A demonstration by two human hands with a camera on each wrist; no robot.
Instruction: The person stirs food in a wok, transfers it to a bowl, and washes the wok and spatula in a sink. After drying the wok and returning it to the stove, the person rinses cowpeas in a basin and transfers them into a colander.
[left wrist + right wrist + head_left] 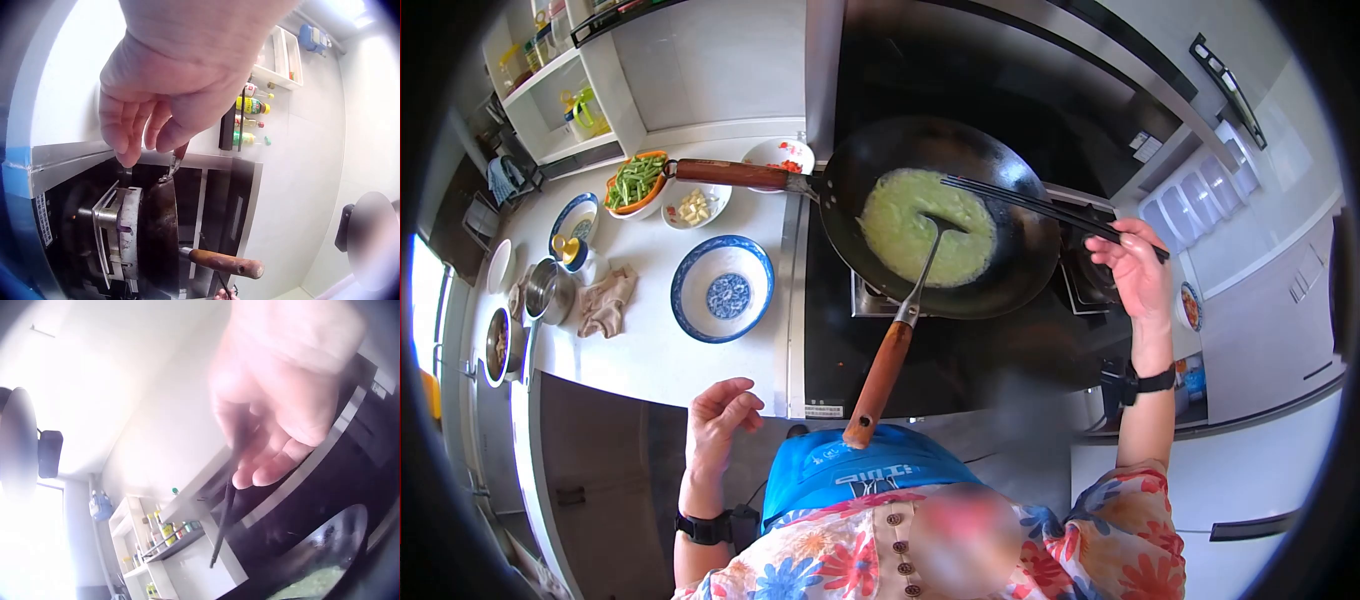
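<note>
A pair of black chopsticks is held in my right hand, their tips over the wok. Pale green, soupy food covers the wok's bottom. In it rests the blade of a spatula, whose wooden handle leans out over the stove's front edge, untouched by either hand. My left hand hovers near the counter's front edge with loosely curled fingers and holds nothing. The left wrist view shows that hand from behind, with the wok beyond it.
Left of the stove, a blue-rimmed bowl stands on the white counter. Behind it are a dish of garlic, an orange-rimmed basket of green vegetables and a bowl with red pieces. The wok's long wooden handle reaches over the counter.
</note>
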